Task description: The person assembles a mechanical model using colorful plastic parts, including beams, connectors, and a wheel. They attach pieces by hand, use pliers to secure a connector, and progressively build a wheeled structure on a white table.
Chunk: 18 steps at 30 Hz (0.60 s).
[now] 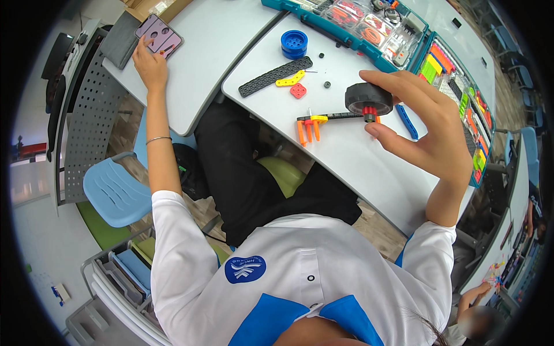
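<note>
Between the thumb and forefinger of my right hand [424, 118] is a black toy wheel [368, 95] with a red hub, held above the table. Behind it lies a small construction [317, 119] of a dark bar, a yellow piece and orange legs, partly hidden by the wheel. At the far left, my left hand [151, 63] reaches to a phone [158, 36] with a lit screen, fingers extended, a fingertip at the screen. On the table in front are a blue wheel rim [294, 44], a dark perforated beam [275, 76], a yellow link [290, 79] and a red plate [298, 90].
An open teal case [369, 39] with compartments of coloured building parts spans the far right of the table. A curved blue beam [407, 122] lies beside my right hand. A dark grey folder [122, 40] is under the phone's left side. A blue chair [115, 192] stands at left.
</note>
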Motion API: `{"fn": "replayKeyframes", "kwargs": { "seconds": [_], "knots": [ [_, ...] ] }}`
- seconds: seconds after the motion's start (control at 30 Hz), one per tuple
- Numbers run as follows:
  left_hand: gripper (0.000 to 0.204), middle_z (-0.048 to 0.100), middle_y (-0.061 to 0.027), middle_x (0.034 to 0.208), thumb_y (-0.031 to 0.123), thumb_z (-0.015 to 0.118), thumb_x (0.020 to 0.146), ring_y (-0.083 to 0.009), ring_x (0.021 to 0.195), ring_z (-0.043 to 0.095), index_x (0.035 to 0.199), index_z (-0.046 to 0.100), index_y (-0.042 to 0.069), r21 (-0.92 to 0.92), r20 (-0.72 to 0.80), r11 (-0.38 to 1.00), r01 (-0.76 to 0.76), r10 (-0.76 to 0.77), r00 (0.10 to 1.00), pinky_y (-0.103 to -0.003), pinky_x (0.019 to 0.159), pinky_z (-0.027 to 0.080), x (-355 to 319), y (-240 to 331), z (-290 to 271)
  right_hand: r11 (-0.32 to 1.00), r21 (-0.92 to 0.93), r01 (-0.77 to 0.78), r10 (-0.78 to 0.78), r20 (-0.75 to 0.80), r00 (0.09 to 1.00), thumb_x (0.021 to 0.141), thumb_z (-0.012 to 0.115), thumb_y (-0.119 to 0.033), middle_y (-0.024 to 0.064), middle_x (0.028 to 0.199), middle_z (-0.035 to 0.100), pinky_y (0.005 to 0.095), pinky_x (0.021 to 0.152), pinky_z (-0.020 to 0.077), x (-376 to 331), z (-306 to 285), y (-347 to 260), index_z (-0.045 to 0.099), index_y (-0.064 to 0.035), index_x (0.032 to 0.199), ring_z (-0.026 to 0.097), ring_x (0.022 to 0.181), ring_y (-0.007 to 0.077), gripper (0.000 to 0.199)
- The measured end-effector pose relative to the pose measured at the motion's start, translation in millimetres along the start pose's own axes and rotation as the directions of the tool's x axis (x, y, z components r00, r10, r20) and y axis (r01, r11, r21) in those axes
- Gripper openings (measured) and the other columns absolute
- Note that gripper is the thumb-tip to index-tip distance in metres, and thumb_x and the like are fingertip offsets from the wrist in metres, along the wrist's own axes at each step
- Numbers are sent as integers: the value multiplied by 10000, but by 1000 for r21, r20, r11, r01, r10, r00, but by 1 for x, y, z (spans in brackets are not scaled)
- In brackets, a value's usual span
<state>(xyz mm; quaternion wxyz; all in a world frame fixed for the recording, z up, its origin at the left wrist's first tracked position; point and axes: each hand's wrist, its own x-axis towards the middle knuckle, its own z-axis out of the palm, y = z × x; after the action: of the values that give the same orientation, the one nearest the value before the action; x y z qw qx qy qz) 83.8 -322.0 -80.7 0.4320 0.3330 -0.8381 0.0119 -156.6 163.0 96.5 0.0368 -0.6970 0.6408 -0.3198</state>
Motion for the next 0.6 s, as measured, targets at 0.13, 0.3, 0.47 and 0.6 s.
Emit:
{"fn": "replayKeyframes", "kwargs": {
  "seconds": [0.13, 0.3, 0.47, 0.6],
  "knots": [
    [636, 573, -37, 1401, -57, 426, 813, -315, 1381, 369, 1444, 394, 17, -62, 4, 998, 2, -2, 1000, -455, 1151, 286, -1, -9, 3, 999, -19, -30, 30, -13, 999, 704, 827, -96, 116, 946, 671, 304, 719, 502, -3, -6, -8, 661, -9, 1227, 614, 796, 217, 556],
    [644, 554, -31, 1434, -62, 420, 809, -318, 1406, 355, 1448, 387, 13, -63, -28, 997, -38, 36, 999, -444, 1162, 276, 6, -17, 8, 998, 54, -42, 42, -2, 999, 732, 816, -101, 134, 979, 675, 318, 724, 519, -21, 5, -11, 647, 5, 1224, 645, 815, 244, 531],
    [631, 566, -39, 1421, -54, 416, 821, -321, 1396, 370, 1449, 378, 3, -66, -91, 996, -64, 58, 994, -444, 1159, 274, 9, -6, 4, 933, 301, -196, 214, -28, 976, 729, 815, -119, 133, 1051, 694, 305, 737, 526, -77, 46, 0, 647, 8, 1228, 655, 839, 226, 541],
    [465, 621, -73, 1332, -2, 474, 890, -284, 1272, 508, 1353, 503, 31, -210, -165, 978, -13, -23, 986, -397, 1072, 382, -2, 37, -15, 832, 406, -377, 450, -99, 888, 727, 793, -139, 149, 1025, 686, 297, 751, 525, -136, 82, 1, 645, 24, 1222, 664, 881, 208, 542]
  ]
}}
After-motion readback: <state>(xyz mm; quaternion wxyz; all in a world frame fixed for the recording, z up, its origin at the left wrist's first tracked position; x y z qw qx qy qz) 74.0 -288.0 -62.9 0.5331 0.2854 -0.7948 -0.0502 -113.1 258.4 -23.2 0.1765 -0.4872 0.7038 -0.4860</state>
